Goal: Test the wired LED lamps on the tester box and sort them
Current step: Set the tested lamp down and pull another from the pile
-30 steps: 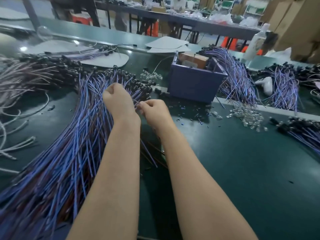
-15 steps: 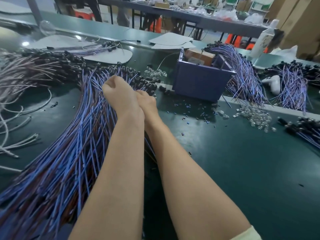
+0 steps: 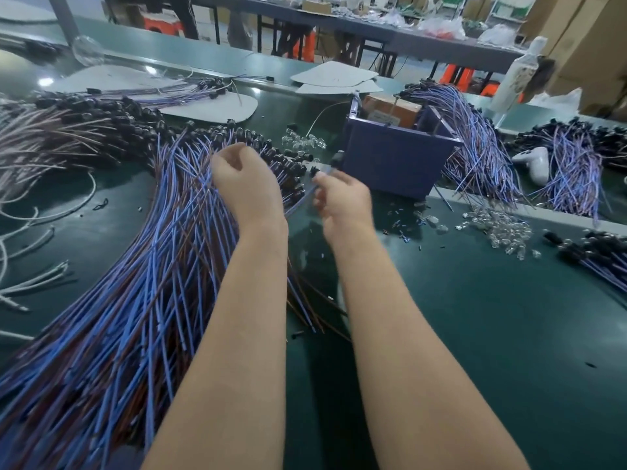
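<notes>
Right now your left hand (image 3: pixel 246 188) sits just left of the frame's centre, lying on the upper end of the big fan of blue and brown wired LED lamps (image 3: pixel 135 283) that spreads down to the lower left corner. Its fingers are curled under, knuckles up. The back of the hand hides what they hold, so you cannot tell whether any wires are in its grip.

Your right hand (image 3: pixel 342 201) is just beside it, at the centre of the frame and off the fan, above the dark green worktop (image 3: pixel 475 334). Its thumb and fingers pinch a single wired lamp (image 3: pixel 315 172). The black head pokes out at the upper left of the fingertips, and the blurred wire trails down and left toward the fan.

The purple tester box (image 3: pixel 390 164) stands right behind that hand, near the lamp head but apart from it. A brown carton (image 3: pixel 390 108) sits inside the box. More blue-wired lamps (image 3: pixel 475 140) are draped past the box's right side, and another batch (image 3: pixel 573 171) lies at the right edge. Clear loose bulbs (image 3: pixel 498 225) are scattered to the right of your right hand.
</notes>
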`<action>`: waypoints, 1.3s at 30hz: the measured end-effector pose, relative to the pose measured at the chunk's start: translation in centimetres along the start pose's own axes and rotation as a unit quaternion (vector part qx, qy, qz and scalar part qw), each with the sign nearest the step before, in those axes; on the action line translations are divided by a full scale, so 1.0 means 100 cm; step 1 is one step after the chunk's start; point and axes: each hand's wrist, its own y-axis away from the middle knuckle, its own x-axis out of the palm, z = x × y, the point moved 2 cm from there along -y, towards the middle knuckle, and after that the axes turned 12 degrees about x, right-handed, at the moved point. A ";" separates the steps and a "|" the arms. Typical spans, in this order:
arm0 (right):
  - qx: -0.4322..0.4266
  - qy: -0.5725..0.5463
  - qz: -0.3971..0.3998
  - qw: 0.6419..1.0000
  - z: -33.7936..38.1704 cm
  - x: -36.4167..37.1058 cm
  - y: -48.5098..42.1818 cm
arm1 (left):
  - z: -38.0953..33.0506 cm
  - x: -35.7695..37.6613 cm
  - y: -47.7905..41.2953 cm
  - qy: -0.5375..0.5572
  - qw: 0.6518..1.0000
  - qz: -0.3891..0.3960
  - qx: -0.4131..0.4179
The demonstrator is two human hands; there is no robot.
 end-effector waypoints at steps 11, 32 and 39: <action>-0.124 -0.287 -0.080 0.946 0.069 -0.147 0.021 | 0.028 0.067 0.085 -0.259 0.796 0.530 0.133; -0.237 -0.246 -0.279 0.897 0.055 -0.224 0.008 | 0.057 0.060 0.082 -0.451 0.811 0.346 0.138; -0.222 -0.261 -0.290 0.894 0.052 -0.226 0.008 | 0.057 0.058 0.082 -0.363 0.878 0.293 0.107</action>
